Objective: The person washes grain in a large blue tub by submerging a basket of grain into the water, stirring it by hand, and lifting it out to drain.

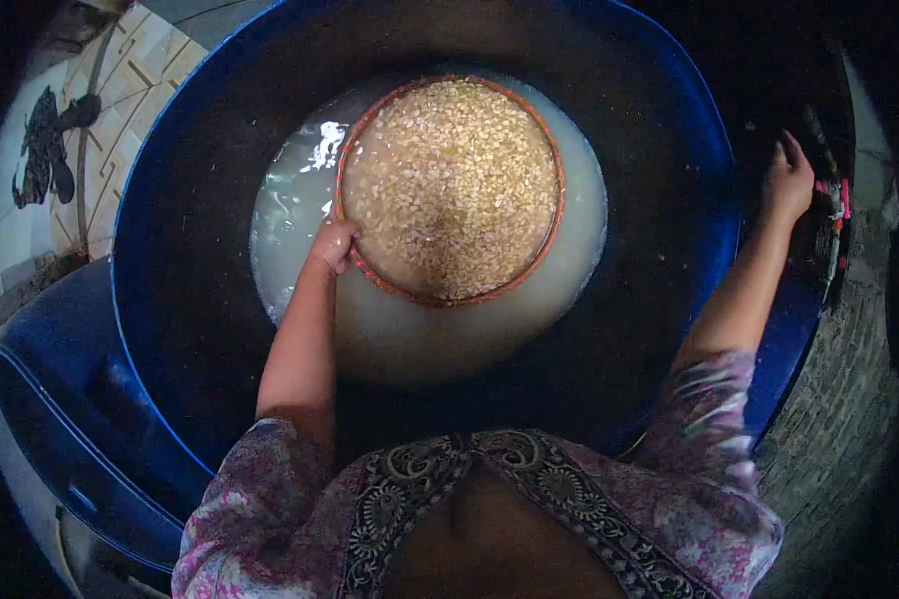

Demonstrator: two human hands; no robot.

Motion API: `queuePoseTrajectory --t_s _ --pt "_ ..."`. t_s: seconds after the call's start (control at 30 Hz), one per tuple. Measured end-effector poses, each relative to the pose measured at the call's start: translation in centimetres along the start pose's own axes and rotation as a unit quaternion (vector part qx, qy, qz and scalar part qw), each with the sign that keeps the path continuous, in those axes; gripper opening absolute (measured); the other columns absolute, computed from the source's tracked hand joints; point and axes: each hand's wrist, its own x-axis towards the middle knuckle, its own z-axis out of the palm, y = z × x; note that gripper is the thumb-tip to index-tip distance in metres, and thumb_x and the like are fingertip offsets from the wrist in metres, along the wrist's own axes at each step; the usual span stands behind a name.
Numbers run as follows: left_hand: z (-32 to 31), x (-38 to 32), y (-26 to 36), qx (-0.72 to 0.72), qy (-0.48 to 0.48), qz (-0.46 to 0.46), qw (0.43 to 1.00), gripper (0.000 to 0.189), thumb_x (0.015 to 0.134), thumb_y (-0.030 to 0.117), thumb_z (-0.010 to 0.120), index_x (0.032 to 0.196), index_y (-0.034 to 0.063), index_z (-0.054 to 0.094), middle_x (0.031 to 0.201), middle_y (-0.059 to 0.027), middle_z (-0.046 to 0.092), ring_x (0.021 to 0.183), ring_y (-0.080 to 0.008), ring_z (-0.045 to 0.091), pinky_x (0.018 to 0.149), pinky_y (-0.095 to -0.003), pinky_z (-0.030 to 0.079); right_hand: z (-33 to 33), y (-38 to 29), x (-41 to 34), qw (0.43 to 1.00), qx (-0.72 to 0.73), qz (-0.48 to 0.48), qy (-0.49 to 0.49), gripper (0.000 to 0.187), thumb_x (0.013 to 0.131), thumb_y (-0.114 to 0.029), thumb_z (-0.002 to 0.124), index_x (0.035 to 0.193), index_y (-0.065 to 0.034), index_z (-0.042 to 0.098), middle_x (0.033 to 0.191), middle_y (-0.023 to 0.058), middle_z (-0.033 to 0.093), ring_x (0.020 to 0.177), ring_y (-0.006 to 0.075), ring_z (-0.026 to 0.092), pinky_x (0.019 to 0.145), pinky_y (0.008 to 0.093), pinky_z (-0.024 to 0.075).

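Observation:
My left hand (335, 244) grips the lower left edge of a round basket (560, 187) with a reddish rim. Pale, flat pieces like split beans or grain (457, 180) fill it, and they look wet. Around the basket lies cloudy water (412, 337) in the bottom of a large blue tub (667, 247). Beyond the tub's right rim is my right hand (789, 180), raised over a dark area. Its fingers are partly in shadow, and I cannot tell if they hold anything.
A second blue container (52, 419) stands at the lower left, against the tub. Dark crumpled material (45, 153) lies on patterned floor tiles (146, 71) at the upper left. Past my right hand is a pink item (843, 198). Rough paving (831, 419) runs along the right.

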Motion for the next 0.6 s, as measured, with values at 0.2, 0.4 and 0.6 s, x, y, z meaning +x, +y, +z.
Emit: queuePoseTrajectory --t_s 0.2,0.4,0.6 --pt "-0.8 0.4 -0.7 -0.005 -0.026 0.005 1.0 0.021 0.058 -0.001 0.046 0.078 0.0043 0.046 0.058 -0.0008 0.042 0.04 -0.0114 0.038 0.034 -0.0233 0.031 6.7 -16.7 -14.1 0.808 0.434 -0.005 -0.399 0.014 0.07 -0.005 0.055 0.083 -0.0069 0.059 0.077 0.0055 0.059 0.075 0.012 0.055 0.069 0.0252 0.0423" --pt "0.4 0.0 -0.2 -0.033 -0.004 0.035 0.999 0.012 0.058 -0.001 0.046 0.068 0.0054 0.046 0.05 0.0015 0.039 0.036 -0.0091 0.035 0.031 -0.0227 0.028 16.8 -16.6 -22.5 0.716 0.435 0.089 -0.538 0.007 0.069 0.001 0.053 0.075 -0.0041 0.054 0.071 0.0007 0.056 0.063 0.0094 0.049 0.058 0.0209 0.0401" --pt "0.5 -0.8 0.9 -0.018 -0.011 0.012 1.0 0.015 0.056 0.001 0.047 0.071 0.0033 0.046 0.056 -0.0004 0.042 0.042 -0.012 0.039 0.036 -0.0254 0.031 16.8 -18.3 -23.5 0.665 0.516 0.205 -0.5 0.012 0.071 -0.002 0.057 0.08 -0.0039 0.05 0.069 -0.0006 0.054 0.06 0.0063 0.046 0.055 0.0193 0.0385"
